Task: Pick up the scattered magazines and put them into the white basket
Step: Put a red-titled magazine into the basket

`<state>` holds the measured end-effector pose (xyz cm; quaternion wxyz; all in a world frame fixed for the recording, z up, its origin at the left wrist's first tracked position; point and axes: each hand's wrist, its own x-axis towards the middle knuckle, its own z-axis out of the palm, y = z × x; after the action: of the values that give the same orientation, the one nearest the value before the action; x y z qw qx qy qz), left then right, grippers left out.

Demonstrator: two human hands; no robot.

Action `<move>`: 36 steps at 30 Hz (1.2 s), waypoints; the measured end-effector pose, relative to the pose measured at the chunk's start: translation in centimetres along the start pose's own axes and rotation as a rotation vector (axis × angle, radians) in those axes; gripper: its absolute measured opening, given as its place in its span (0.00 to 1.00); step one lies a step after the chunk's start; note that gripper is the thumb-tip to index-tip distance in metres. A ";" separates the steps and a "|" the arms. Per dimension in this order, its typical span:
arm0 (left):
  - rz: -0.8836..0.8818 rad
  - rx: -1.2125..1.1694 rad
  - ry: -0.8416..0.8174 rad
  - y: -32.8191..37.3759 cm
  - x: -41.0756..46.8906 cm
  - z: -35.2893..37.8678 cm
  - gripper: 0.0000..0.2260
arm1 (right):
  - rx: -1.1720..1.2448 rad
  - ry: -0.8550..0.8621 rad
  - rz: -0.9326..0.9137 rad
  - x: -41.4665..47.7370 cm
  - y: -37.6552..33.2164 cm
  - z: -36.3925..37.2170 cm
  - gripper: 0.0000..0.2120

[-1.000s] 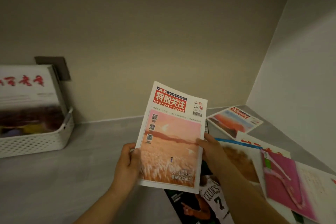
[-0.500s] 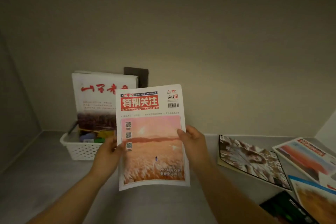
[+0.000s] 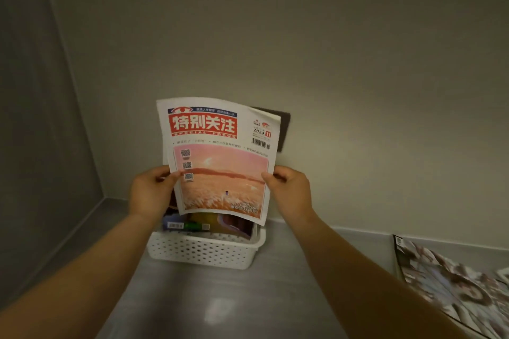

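Pinching a glossy, curling magazine (image 3: 220, 157), left hand (image 3: 150, 192) and right hand (image 3: 289, 190) hover above the perforated white basket (image 3: 203, 252).

The magazine (image 3: 220, 157) you hold upright carries a red masthead "特别关注", with "SPECIAL FOCUS" beneath. Right of it: "2024", "11", and a barcode. Three QR codes run down the cover photo's left edge. Smaller print unreadable.
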<state>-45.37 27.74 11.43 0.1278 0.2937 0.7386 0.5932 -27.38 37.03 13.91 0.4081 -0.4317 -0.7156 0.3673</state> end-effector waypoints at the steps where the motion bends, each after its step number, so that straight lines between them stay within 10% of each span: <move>1: -0.012 0.007 0.012 -0.6 0.3 0.1 0.10 | -0.005 0.003 -0.002 0.3 0.2 0.5 0.08; 20: -0.072 0.256 0.048 -6.8 5.1 0.7 0.09 | -0.156 -0.061 0.173 2.4 5.3 7.4 0.04; 24: -0.017 0.230 0.012 -6.2 4.6 1.4 0.12 | -0.123 0.070 0.133 2.0 5.6 7.9 0.16; 30: 0.079 0.430 -0.044 -5.9 4.0 1.0 0.09 | -0.193 0.031 0.112 1.4 5.5 8.5 0.05; 36: 0.048 0.435 -0.214 -4.8 2.5 0.3 0.19 | -0.243 0.018 0.149 0.5 4.6 7.6 0.18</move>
<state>-48.54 28.85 7.14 0.1249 0.3927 0.8241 0.3885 -32.91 37.78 6.97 0.3309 -0.5333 -0.7170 0.3033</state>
